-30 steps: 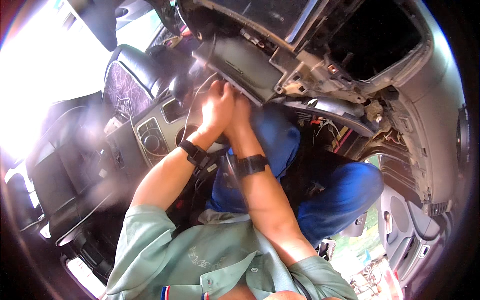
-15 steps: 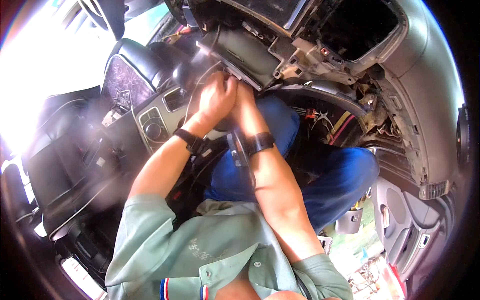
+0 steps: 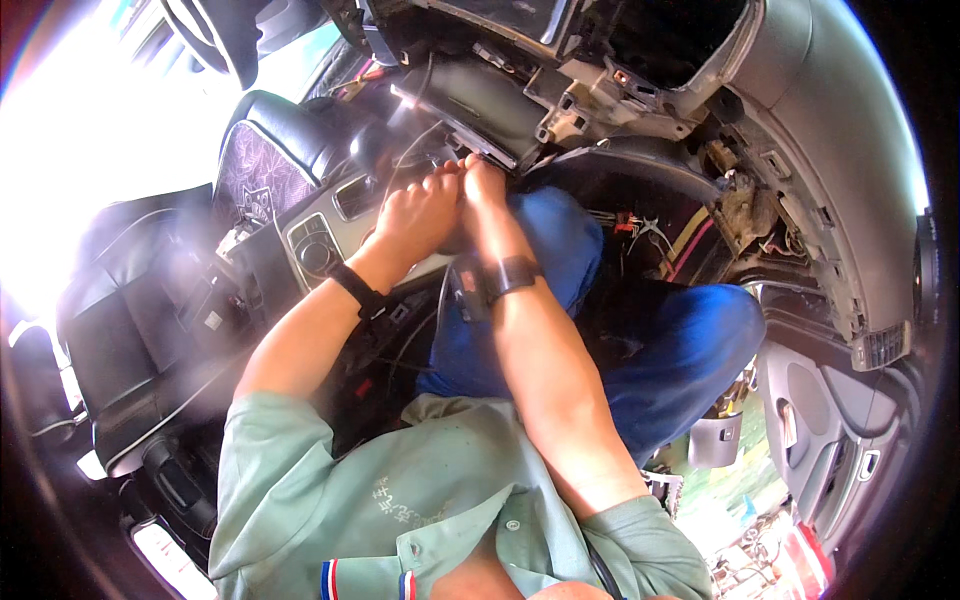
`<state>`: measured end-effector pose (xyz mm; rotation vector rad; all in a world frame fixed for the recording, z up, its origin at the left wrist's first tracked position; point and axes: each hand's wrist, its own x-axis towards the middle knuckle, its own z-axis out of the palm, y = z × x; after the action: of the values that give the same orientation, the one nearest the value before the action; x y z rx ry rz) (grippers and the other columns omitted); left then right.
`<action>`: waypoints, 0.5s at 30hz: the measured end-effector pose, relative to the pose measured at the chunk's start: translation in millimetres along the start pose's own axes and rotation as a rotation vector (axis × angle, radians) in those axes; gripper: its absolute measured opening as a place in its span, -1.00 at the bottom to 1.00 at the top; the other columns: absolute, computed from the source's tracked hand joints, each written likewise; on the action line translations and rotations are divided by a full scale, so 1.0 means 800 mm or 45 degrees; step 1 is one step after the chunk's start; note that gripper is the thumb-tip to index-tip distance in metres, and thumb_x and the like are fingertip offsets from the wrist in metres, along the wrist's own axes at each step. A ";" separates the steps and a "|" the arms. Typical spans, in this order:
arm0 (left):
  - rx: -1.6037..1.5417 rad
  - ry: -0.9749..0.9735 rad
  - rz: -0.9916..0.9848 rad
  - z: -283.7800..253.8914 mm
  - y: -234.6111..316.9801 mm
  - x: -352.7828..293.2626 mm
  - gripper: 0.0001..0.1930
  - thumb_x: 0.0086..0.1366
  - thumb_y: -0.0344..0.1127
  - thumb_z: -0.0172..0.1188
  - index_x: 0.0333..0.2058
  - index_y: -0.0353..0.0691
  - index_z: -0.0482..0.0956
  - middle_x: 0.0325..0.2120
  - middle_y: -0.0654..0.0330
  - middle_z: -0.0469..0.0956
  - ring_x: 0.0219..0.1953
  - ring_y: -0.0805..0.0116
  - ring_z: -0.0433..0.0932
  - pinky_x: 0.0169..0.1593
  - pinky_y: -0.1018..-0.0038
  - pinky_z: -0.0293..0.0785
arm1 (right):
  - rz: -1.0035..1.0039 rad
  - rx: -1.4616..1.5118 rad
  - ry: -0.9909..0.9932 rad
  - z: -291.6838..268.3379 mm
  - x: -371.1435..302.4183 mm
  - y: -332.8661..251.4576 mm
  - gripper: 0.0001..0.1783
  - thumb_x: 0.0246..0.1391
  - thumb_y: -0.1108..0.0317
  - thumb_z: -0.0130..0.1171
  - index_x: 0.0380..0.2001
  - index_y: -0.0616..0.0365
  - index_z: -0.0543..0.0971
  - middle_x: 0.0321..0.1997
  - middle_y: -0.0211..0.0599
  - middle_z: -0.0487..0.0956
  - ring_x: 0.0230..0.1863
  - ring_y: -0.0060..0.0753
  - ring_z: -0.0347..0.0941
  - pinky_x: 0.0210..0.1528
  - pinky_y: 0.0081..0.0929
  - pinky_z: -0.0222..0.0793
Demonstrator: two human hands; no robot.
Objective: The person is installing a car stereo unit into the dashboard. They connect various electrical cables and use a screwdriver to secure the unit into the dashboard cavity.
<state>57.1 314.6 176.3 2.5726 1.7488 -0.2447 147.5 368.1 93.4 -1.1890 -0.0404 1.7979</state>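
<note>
My left hand (image 3: 415, 212) is closed, its back toward me and its fingers curled. Right against it, my right hand (image 3: 483, 186) is closed too. Whatever the fingers grip is hidden behind the knuckles. Both hands are at the near, light-coloured edge of a dark flat unit (image 3: 497, 112) low in the opened dashboard. Beside the left hand, a thin cable (image 3: 408, 158) curves down from that unit. Left of the hands lies the centre console (image 3: 352, 243), with a round knob (image 3: 315, 254) and a dark gear lever (image 3: 370, 147).
To the right, the stripped dashboard (image 3: 835, 130) shows bare brackets (image 3: 590, 118) and a large opening. Pliers (image 3: 655, 236) with other tools lie in the footwell beyond my knees. Car seats (image 3: 130, 320) stand at the left, an open door (image 3: 820, 420) at the lower right.
My left hand has rolled so that its knuckles show, and its wrist has shifted slightly left and down. My right hand stays near the unit's edge. The whole view has shifted slightly.
</note>
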 end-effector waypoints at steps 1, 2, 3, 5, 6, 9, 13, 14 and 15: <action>-0.004 0.014 -0.029 0.008 -0.002 0.004 -0.68 0.38 -0.22 0.00 -0.09 -0.38 0.41 -0.35 -0.09 0.65 -0.39 0.00 0.70 -0.33 0.18 0.65 | -0.008 0.008 -0.001 -0.002 0.008 0.006 -0.75 0.24 0.31 -0.06 -0.43 0.25 0.49 -0.43 -0.17 0.62 -0.42 -0.24 0.58 -0.31 -0.27 0.49; -0.037 -0.003 -0.009 0.010 -0.005 0.005 -0.67 0.38 -0.21 -0.01 -0.08 -0.40 0.41 -0.36 -0.10 0.65 -0.39 -0.01 0.70 -0.33 0.17 0.65 | -0.017 0.016 -0.002 -0.005 0.019 0.013 -0.74 0.24 0.32 -0.06 -0.43 0.27 0.50 -0.43 -0.18 0.62 -0.43 -0.25 0.57 -0.32 -0.28 0.49; -0.068 -0.024 0.002 0.009 -0.010 0.004 -0.66 0.38 -0.20 -0.01 -0.07 -0.41 0.41 -0.37 -0.11 0.66 -0.39 -0.01 0.70 -0.32 0.16 0.65 | -0.018 0.020 -0.008 -0.002 0.021 0.015 -0.73 0.23 0.32 -0.06 -0.43 0.29 0.51 -0.43 -0.19 0.62 -0.44 -0.26 0.56 -0.32 -0.29 0.48; -0.132 -0.091 -0.010 0.015 -0.017 0.010 -0.63 0.37 -0.19 -0.01 -0.01 -0.37 0.43 -0.42 -0.09 0.67 -0.40 -0.06 0.69 -0.30 0.15 0.64 | -0.009 0.002 0.027 -0.004 0.021 0.015 -0.72 0.23 0.33 -0.04 -0.44 0.30 0.53 -0.44 -0.19 0.61 -0.46 -0.27 0.55 -0.33 -0.32 0.47; -0.192 -0.105 -0.047 0.014 -0.019 0.010 -0.65 0.37 -0.19 -0.01 -0.02 -0.33 0.45 -0.43 -0.06 0.67 -0.41 -0.06 0.69 -0.31 0.15 0.63 | -0.007 -0.008 0.047 -0.002 0.015 0.010 -0.72 0.22 0.33 -0.04 -0.45 0.31 0.53 -0.44 -0.20 0.61 -0.47 -0.27 0.54 -0.34 -0.33 0.47; -0.355 -0.022 -0.103 0.017 -0.025 0.013 -0.70 0.38 -0.20 -0.01 -0.04 -0.24 0.47 -0.48 -0.02 0.66 -0.44 -0.07 0.67 -0.34 0.13 0.61 | -0.093 -0.034 0.061 0.011 -0.004 0.003 -0.76 0.27 0.32 0.00 -0.35 0.28 0.52 -0.43 -0.23 0.58 -0.51 -0.31 0.52 -0.38 -0.31 0.46; -0.527 0.132 -0.023 0.034 -0.042 0.014 -0.80 0.43 -0.29 -0.06 -0.12 -0.24 0.47 -0.53 -0.04 0.61 -0.52 -0.12 0.61 -0.46 0.08 0.55 | -0.008 0.264 -0.073 0.011 -0.003 0.006 -0.79 0.33 0.33 -0.01 -0.29 0.23 0.52 -0.40 -0.20 0.60 -0.50 -0.29 0.55 -0.46 -0.28 0.47; -0.485 0.122 0.002 0.032 -0.041 0.015 -0.80 0.43 -0.29 -0.06 -0.12 -0.25 0.46 -0.55 -0.05 0.60 -0.52 -0.13 0.61 -0.45 0.07 0.55 | 0.052 0.412 -0.117 0.010 0.000 0.007 -0.79 0.33 0.33 -0.02 -0.30 0.23 0.53 -0.40 -0.19 0.60 -0.50 -0.28 0.55 -0.47 -0.27 0.47; -0.443 0.114 0.019 0.032 -0.041 0.014 -0.79 0.44 -0.29 -0.07 -0.11 -0.25 0.46 -0.56 -0.05 0.59 -0.52 -0.15 0.61 -0.43 0.06 0.56 | 0.034 0.242 -0.175 0.005 0.000 0.003 -0.78 0.34 0.34 -0.01 -0.32 0.21 0.55 -0.38 -0.18 0.63 -0.47 -0.27 0.57 -0.49 -0.27 0.45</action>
<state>28.2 334.5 151.7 2.3756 1.6257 0.1646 142.5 368.3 94.5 -0.9353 0.0657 1.8600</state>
